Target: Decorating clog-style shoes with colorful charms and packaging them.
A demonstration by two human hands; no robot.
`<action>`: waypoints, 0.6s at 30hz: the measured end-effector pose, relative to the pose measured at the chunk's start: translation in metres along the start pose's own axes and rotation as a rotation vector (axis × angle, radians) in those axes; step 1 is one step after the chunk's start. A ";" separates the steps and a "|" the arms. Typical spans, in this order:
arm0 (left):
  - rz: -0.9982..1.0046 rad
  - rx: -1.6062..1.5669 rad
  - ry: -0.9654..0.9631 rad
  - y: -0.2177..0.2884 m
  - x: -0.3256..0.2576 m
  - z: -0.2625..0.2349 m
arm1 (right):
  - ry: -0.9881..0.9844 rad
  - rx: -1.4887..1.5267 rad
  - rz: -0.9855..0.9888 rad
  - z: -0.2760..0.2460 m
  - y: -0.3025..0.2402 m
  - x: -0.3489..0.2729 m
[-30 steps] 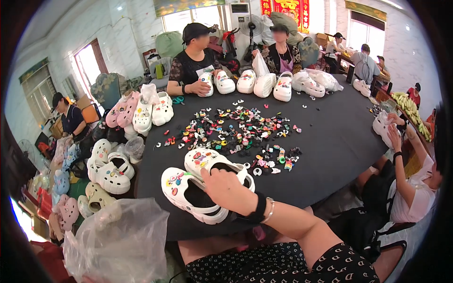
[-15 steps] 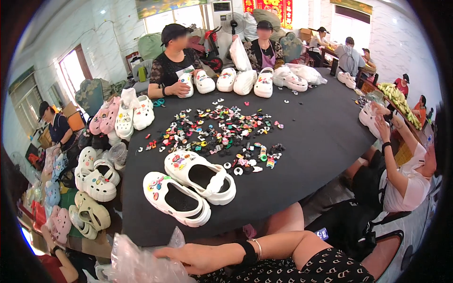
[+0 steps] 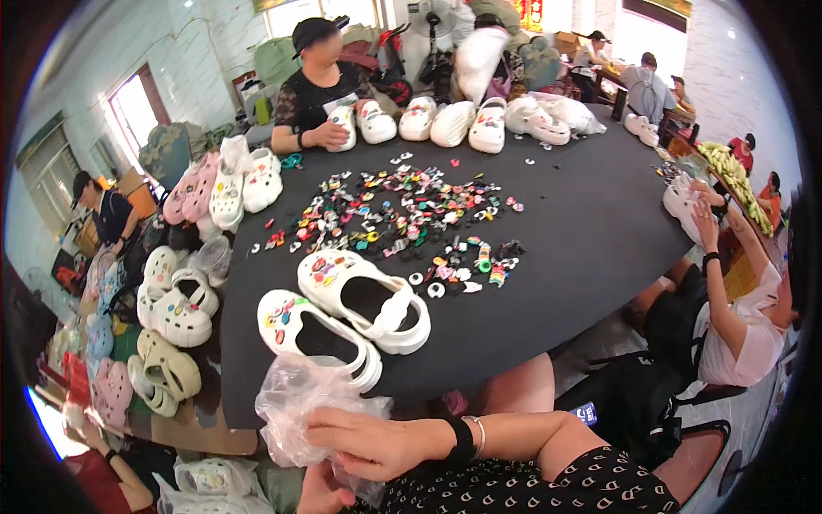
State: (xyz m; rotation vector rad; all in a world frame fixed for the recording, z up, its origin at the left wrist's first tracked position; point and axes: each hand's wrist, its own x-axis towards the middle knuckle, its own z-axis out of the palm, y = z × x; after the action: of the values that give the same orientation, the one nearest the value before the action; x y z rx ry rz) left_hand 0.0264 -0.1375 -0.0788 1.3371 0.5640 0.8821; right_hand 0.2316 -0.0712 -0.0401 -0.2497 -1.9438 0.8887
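My right hand (image 3: 377,441), with a black wristband and a bracelet, grips a crumpled clear plastic bag (image 3: 295,398) at the near edge of the table. Just below it my left hand (image 3: 322,492) is closed at the bag's lower end, partly hidden by the bag and my right hand. Behind the bag stands a white clog (image 3: 281,317) with colourful charms, its heel partly covered by the plastic. Beside it on the right is the matching white clog (image 3: 330,267), also with charms on its toe.
A wide scatter of small colourful charms (image 3: 402,210) lies on the black table (image 3: 548,265). White clogs (image 3: 419,118) stand along the far edge by a seated person (image 3: 312,94). More clogs (image 3: 175,317) crowd the left. At right another person's hands (image 3: 706,218) hold a white clog.
The plastic bag and my right hand have moved up and right, over the near clog's heel. My left hand has come into view. Across the table, a person's white bag is raised higher.
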 end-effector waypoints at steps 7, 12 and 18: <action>-0.006 -0.509 0.587 -0.014 0.006 0.000 | -0.179 -0.181 -0.022 0.017 0.005 -0.005; 0.168 -0.361 0.653 -0.002 0.018 -0.004 | -0.170 -0.344 -0.066 0.019 0.004 -0.010; 0.148 -0.350 0.840 0.010 0.026 -0.021 | -0.211 -0.376 -0.130 0.003 -0.014 -0.009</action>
State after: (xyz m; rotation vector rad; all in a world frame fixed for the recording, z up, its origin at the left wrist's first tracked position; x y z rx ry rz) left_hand 0.0227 -0.1042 -0.0698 0.6536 0.9011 1.5965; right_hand 0.2362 -0.0871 -0.0381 -0.2517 -2.2912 0.4749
